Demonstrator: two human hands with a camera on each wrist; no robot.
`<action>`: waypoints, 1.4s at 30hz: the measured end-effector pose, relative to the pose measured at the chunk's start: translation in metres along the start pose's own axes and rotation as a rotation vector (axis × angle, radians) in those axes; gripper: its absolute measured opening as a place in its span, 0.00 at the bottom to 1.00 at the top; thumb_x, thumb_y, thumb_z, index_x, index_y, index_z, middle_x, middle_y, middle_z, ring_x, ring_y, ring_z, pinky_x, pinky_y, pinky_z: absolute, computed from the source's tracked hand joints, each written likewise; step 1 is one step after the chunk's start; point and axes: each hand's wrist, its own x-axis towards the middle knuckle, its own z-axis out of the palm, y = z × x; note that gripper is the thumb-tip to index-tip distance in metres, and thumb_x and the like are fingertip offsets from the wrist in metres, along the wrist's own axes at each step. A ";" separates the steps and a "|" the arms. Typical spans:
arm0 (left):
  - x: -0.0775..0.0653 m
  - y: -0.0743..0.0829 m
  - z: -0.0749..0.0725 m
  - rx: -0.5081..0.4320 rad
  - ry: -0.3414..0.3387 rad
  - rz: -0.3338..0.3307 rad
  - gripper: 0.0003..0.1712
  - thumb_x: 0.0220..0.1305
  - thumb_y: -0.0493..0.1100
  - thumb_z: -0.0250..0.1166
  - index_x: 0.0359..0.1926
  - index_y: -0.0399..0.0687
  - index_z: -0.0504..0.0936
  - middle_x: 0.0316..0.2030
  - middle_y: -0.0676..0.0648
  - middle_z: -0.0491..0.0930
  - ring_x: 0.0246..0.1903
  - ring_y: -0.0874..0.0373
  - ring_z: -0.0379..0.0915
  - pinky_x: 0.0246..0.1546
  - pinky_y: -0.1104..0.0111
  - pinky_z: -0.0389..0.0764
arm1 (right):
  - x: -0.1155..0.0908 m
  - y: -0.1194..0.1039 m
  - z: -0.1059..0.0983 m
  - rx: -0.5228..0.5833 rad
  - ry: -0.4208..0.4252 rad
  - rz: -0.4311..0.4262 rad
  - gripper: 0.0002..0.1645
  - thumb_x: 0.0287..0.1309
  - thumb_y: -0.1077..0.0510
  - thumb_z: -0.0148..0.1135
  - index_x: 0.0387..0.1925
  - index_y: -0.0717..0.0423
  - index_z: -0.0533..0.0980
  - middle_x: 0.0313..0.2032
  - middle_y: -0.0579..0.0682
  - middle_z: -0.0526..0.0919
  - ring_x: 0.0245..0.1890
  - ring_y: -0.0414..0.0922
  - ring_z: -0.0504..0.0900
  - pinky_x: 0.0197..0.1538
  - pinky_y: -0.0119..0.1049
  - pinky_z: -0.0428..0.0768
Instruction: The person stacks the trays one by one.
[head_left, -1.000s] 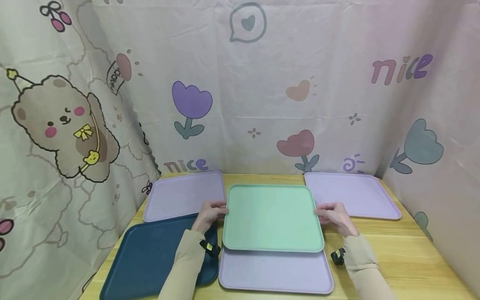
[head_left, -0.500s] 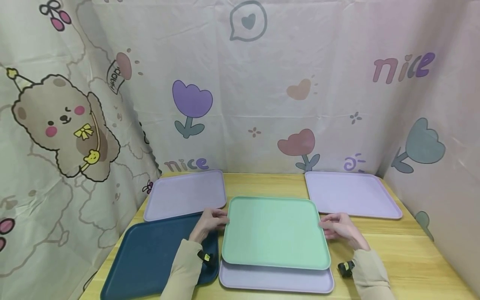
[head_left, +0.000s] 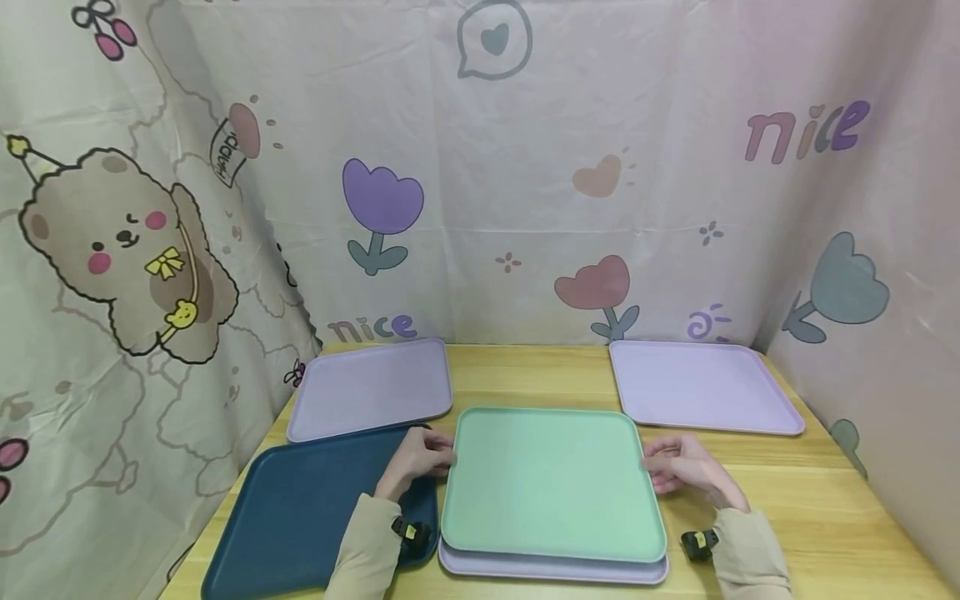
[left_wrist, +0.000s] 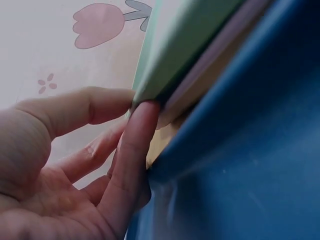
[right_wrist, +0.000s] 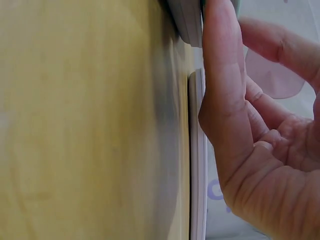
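A mint-green tray (head_left: 555,483) lies over a lavender tray (head_left: 555,568), whose front rim shows below it. My left hand (head_left: 416,461) pinches the green tray's left edge between thumb and finger, above the right side of a dark blue tray (head_left: 322,508). On the opposite edge, my right hand (head_left: 690,469) holds the green tray the same way. In the left wrist view, a narrow gap shows between the green tray's rim (left_wrist: 185,45) and the lavender rim under it. The right wrist view catches only a small corner of the held tray (right_wrist: 187,20) at the fingertips.
One lavender tray (head_left: 375,390) lies at the back left, touching the blue tray's far edge in the head view. Another lavender tray (head_left: 705,387) is at the back right of the wooden table (head_left: 817,508). A printed curtain (head_left: 510,167) hangs behind.
Both hands have brought the green tray toward me and lower, so it now covers most of the lavender tray beneath. The other trays have stayed put.
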 end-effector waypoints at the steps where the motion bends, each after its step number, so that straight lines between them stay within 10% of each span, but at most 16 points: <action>1: -0.001 -0.001 0.000 0.002 -0.004 0.003 0.17 0.53 0.31 0.69 0.45 0.28 0.84 0.35 0.41 0.85 0.30 0.59 0.83 0.34 0.62 0.90 | 0.000 0.001 0.000 -0.003 -0.009 -0.001 0.17 0.63 0.64 0.63 0.47 0.74 0.74 0.27 0.47 0.84 0.24 0.39 0.85 0.33 0.36 0.89; 42: -0.020 -0.002 0.003 0.128 0.002 0.038 0.12 0.49 0.29 0.70 0.38 0.34 0.88 0.28 0.45 0.85 0.26 0.59 0.83 0.31 0.64 0.89 | -0.005 0.003 0.002 -0.082 -0.051 -0.009 0.12 0.58 0.64 0.65 0.40 0.70 0.75 0.26 0.47 0.81 0.23 0.39 0.83 0.32 0.34 0.88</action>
